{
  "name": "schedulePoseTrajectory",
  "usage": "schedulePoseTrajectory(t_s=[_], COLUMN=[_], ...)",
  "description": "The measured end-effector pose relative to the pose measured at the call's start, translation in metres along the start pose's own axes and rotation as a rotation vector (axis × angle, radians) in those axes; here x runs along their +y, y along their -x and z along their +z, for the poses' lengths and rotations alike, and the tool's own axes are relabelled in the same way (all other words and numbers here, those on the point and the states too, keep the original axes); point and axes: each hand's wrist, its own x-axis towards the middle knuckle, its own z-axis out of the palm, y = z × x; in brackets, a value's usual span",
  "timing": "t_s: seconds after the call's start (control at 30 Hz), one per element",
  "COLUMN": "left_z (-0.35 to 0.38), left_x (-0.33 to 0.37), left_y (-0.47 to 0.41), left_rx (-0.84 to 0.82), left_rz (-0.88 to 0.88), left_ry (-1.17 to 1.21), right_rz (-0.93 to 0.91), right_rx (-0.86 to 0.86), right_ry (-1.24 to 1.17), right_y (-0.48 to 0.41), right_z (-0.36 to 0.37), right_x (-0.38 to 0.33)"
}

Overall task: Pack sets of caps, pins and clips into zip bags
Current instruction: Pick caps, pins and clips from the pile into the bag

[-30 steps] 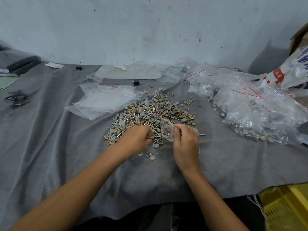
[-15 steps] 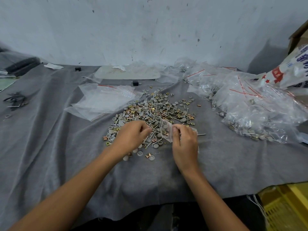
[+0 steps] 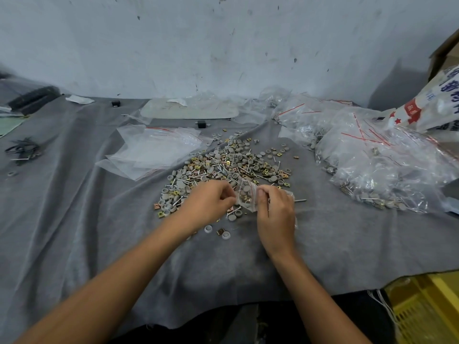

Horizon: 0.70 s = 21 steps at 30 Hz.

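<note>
Pinching its crinkly clear plastic, the right hand (image 3: 275, 214) holds the zip bag (image 3: 245, 194).

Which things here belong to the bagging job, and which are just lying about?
In the job: small zip bag pinched by the right hand, left hand at its mouth, pile of caps, pins and clips, empty zip bags, filled bags.
Lying about: dark tangle far left, black block, printed sack, yellow crate.
</note>
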Motion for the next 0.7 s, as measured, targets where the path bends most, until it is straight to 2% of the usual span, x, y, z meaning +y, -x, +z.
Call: schedulePoseTrajectory(t_s=[0.13,0.57,0.7], left_z=[0.010,0.030,0.027], left_x=[-0.003,-0.006,-0.010], left_y=[0.004,0.007,0.009], left_rx=[-0.109,0.058,0.040], left_rz=[0.027,0.211,0.215], left_ry=[-0.162,-0.565,-0.549], right_rz=[-0.004,-0.015,-0.016], right_rx=[0.005,0.047,0.076], right_ry=[-0.003,-0.009,-0.039], right_y=[0.000,0.000,0.000], right_z=[0.001,0.001,0.001], right_x=[0.000,0.000,-0.001])
